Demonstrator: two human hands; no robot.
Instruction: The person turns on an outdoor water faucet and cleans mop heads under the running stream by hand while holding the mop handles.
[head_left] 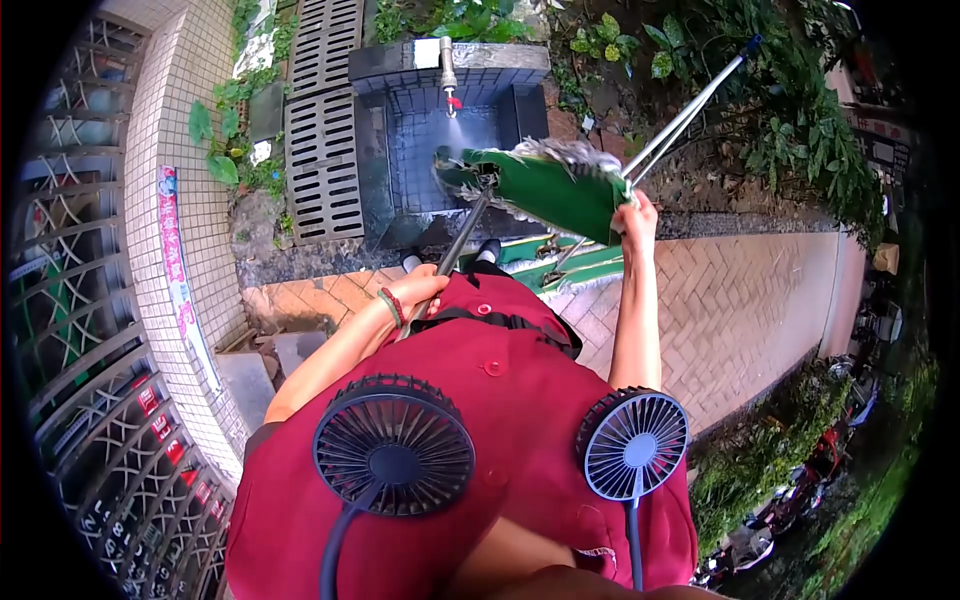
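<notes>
A flat dust mop with a green backing and grey fringe is tilted across the front of a tiled basin. My left hand is closed around its dark handle, close to my waist. The right hand pinches the right end of the green mop head. Above the basin a tap with a red lever sprays water toward the left end of the mop. The fringe on the mop's upper edge looks ragged and clumped.
More green mop heads lie on the brick paving by my feet. Pale poles lean into the plants at right. Left of the basin runs a drain grate, then a tiled wall. Two small fans hang at my chest.
</notes>
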